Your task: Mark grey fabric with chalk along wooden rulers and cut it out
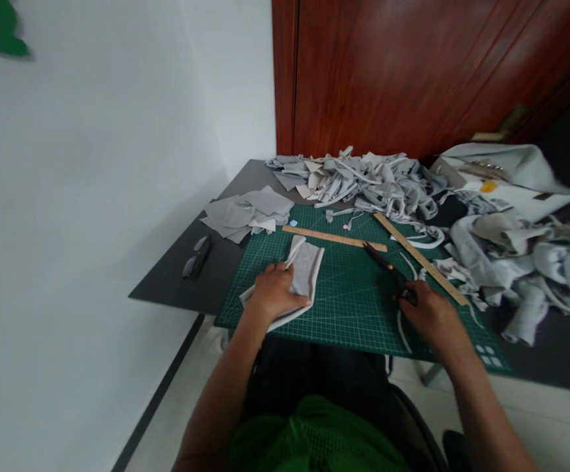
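My left hand (275, 294) lies spread over a piece of light grey fabric (308, 265) at the left part of the green cutting mat (348, 288). Its thumb points right across the cloth, and the fingers rest by a folded strip along the upper left edge. The fabric has pale, rolled-looking borders. Over the right side of the mat, my right hand (427, 311) is closed on the handles of black scissors (387, 265). Their blades point up and left, the tip reaching a wooden ruler (334, 237). Thin fabric strips (403, 331) lie beside and below the scissors.
A second ruler (420, 257) slants across the mat's right side. Grey fabric pieces (250, 211) lie at the left, near glasses (197, 257). Scraps (363, 180) heap along the back; more cloth (525, 262) and a white box (515, 190) stand right. A wall (117, 164) borders the left.
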A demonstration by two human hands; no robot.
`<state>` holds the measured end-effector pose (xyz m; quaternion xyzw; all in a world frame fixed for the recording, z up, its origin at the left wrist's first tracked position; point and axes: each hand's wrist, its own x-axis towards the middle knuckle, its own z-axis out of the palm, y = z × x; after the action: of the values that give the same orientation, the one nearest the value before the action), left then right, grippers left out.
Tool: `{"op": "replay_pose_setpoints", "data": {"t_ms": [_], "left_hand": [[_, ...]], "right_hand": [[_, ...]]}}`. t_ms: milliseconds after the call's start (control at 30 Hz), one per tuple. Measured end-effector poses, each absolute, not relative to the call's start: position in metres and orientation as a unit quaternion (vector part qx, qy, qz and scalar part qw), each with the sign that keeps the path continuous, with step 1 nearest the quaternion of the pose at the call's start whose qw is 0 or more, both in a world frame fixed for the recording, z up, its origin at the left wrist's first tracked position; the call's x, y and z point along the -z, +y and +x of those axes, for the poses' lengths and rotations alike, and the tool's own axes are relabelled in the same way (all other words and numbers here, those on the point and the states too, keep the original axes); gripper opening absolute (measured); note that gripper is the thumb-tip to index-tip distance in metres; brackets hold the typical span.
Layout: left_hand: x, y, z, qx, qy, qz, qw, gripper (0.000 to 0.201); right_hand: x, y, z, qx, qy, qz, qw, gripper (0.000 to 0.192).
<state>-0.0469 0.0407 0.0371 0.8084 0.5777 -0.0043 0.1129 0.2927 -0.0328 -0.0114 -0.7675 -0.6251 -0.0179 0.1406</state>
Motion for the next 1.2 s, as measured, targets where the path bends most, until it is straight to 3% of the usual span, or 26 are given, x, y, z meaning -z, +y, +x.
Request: {"op": "replay_pose_setpoints", "data": {"t_ms": [200, 367, 433, 500, 600, 700, 833, 967, 1033, 1200], "left_hand": [[-0.028, 0.040, -0.015, -0.033, 0.669, 0.739, 0.073, 0.099], [-0.021, 0.039, -0.006, -0.059, 0.697, 0.713, 0.049, 0.109], [-0.020, 0.038, -0.005, -0.060, 0.699, 0.711, 0.045, 0.107], [-0.019, 0.038, -0.006, -0.063, 0.694, 0.716, 0.042, 0.103], [-0.018, 0.045, -0.014, -0.059, 0.679, 0.730, 0.051, 0.092], [-0.018, 0.053, -0.025, -0.059, 0.666, 0.742, 0.055, 0.090], [-0.017, 0.054, -0.030, -0.078, 0.661, 0.745, 0.040, 0.097], [-0.015, 0.051, -0.025, -0.097, 0.673, 0.733, 0.029, 0.101], [-0.015, 0.050, -0.024, -0.111, 0.651, 0.750, 0.019, 0.094], [-0.017, 0.056, -0.033, -0.144, 0.521, 0.841, 0.022, 0.048]], "right_hand": [[0.012, -0.023, 0.305, -0.006, -0.660, -0.741, 0.122, 0.031], [-0.004, -0.039, 0.265, 0.140, -0.679, -0.719, 0.044, 0.015], [-0.009, -0.046, 0.231, 0.160, -0.695, -0.694, 0.099, 0.019], [-0.012, -0.051, 0.192, 0.121, -0.772, -0.598, 0.179, 0.028], [-0.011, -0.050, 0.143, 0.003, -0.898, -0.399, 0.184, 0.042], [-0.009, -0.043, 0.126, -0.039, -0.909, -0.371, 0.185, 0.060], [-0.007, -0.037, 0.144, -0.095, -0.909, -0.376, 0.150, 0.058], [-0.001, -0.040, 0.157, -0.078, -0.899, -0.403, 0.156, 0.054], [0.001, -0.041, 0.157, -0.065, -0.896, -0.408, 0.163, 0.050], [0.002, -0.038, 0.157, -0.099, -0.913, -0.361, 0.161, 0.044]]}}
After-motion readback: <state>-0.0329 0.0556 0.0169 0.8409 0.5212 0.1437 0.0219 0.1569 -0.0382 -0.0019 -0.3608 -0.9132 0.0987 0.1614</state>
